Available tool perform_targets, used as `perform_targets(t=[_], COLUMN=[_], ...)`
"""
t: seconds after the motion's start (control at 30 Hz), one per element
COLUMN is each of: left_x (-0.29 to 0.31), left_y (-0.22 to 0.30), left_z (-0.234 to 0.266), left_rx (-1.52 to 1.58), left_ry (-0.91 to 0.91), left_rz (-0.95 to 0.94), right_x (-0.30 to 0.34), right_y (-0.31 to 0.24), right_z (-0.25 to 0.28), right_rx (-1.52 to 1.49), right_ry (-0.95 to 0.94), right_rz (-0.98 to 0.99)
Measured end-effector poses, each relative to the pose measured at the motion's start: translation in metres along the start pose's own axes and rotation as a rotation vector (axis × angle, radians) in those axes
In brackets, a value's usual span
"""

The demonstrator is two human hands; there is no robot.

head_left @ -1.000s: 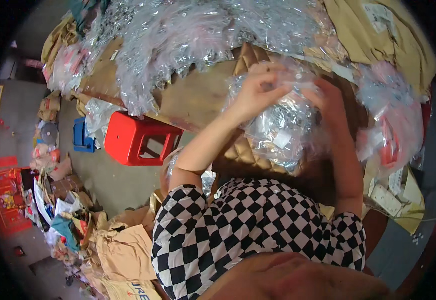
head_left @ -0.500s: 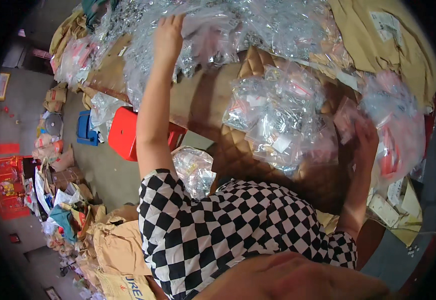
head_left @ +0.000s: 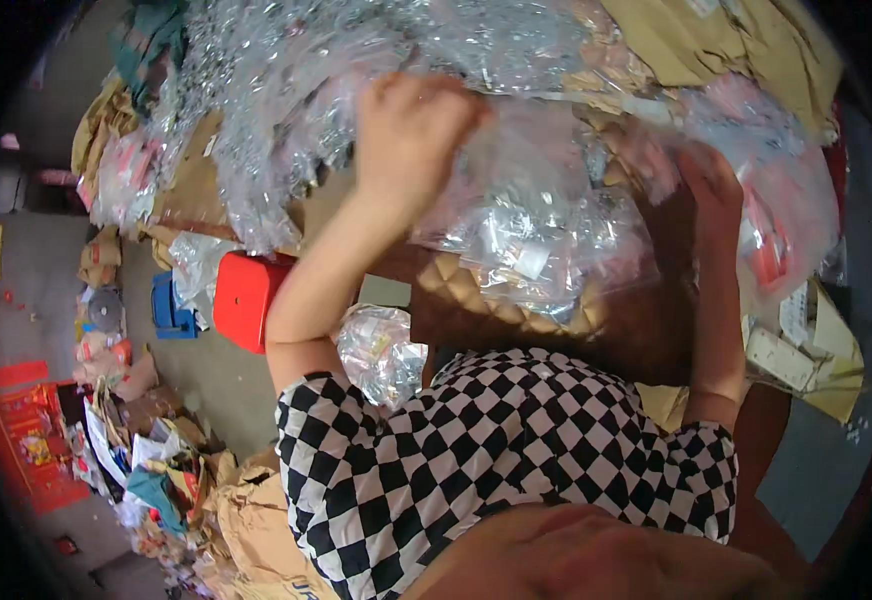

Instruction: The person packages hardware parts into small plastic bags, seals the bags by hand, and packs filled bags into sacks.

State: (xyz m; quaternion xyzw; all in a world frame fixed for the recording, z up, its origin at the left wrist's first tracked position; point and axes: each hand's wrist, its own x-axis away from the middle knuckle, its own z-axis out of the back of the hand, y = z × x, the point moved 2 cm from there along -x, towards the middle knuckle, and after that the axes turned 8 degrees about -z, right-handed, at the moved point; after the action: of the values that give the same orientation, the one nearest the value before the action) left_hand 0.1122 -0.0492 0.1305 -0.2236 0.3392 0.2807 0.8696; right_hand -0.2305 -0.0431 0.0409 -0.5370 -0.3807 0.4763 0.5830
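My left hand [head_left: 416, 140] is closed at the upper edge of a clear plastic bag [head_left: 531, 150], which spreads out to the right over a heap of small filled clear bags [head_left: 546, 245] on the brown quilted surface [head_left: 456, 285]. What the bag in my grip contains is hard to make out. Off to the right, my right hand [head_left: 711, 180] is bent and smeared by motion, with a small pinkish clear bag [head_left: 651, 160] at its fingers. Beside that hand lies a large clear bag [head_left: 766, 190] with red and pink pieces inside.
A large spread of clear bags with shiny small parts [head_left: 296, 90] covers the far side. Brown wrapping [head_left: 746, 50] lies at the far right. A red stool [head_left: 246, 300], a blue stool [head_left: 171, 305] and a filled clear bag [head_left: 381, 350] stand at the left.
My left hand has come from the far spread toward the nearer heap with a clear bag. My right hand has moved farther away, the small pinkish bag with it. The view has shifted.
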Motion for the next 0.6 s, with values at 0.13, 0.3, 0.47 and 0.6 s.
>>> perform_targets(t=[0.13,0.3,0.47,0.6], left_x=[0.014,0.01,0.01,0.028], left_y=[0.037,0.037,0.043,0.044], left_z=[-0.018,-0.001,0.017,0.013], left_rx=[0.17,0.767,1.075,1.276], left_ry=[-0.138,-0.284,-0.367,-0.388], left_rz=[0.123,0.35,0.431,0.679], right_x=[-0.005,0.009,0.032,0.033], right_y=[-0.033,-0.09,-0.117,-0.111], right_z=[-0.03,-0.068,-0.111,-0.107], right_rx=[-0.233,-0.318,-0.149,0.393], right_ry=[-0.062,-0.209,-0.418,-0.623], right_rz=[0.135,-0.063,0.224,0.456])
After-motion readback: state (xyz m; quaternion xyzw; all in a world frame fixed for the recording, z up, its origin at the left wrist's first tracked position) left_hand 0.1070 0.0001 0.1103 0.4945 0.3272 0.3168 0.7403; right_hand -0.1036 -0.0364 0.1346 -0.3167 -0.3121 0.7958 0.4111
